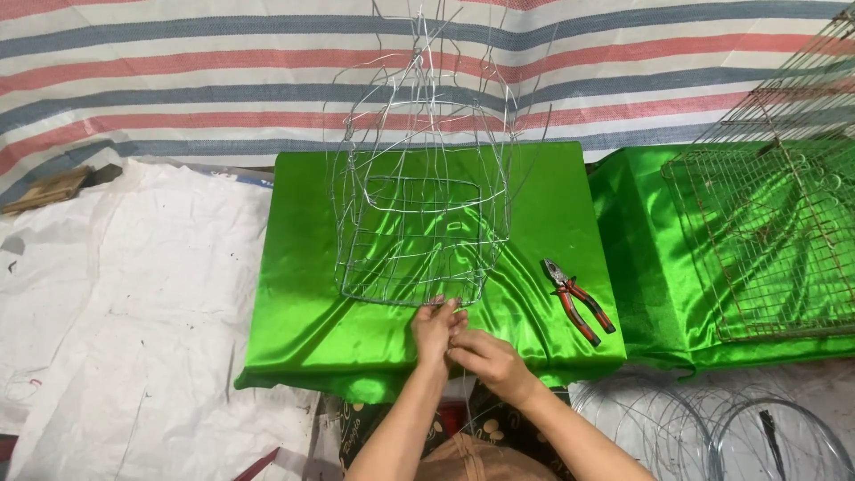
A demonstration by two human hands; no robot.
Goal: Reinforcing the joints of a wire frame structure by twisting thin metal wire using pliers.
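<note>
**Two hands working the front rim of a standing wire frame**

A tarpaulin (178, 80) striped in white, red and blue is hanging across the back, and white sacking (134, 294) is spreading over the floor to the left. In the middle a low table is sitting under a shiny green cloth (303, 303), with a second green-covered surface (641, 267) just beside it on the right.

The wire frame (414, 214) is standing upright on the middle cloth — its long axis is running vertically, with a squared grid base resting on the fabric and loose wire ends pointing up and splaying outward in front of the tarpaulin. Its near bottom edge is facing the person.

The left hand (435, 328) is pinching at that near bottom edge, fingers closed around a thin wire where the frame meets the cloth. The right hand (485, 358) is lying just beside and slightly below it, touching the left hand, fingers curled in a grip — it seems to be holding a wire strand, though the strand itself is too fine to make out clearly.

A pair of pliers (579, 301) with red and black handles is lying on the cloth to the right of the hands, apart from them, jaws pointing away from the person and handles angling toward the near right corner.

On the right-hand surface, flat wire mesh panels (775, 240) are resting at a tilt. Coils of bare wire (704, 428) are lying on the floor at the lower right.
</note>
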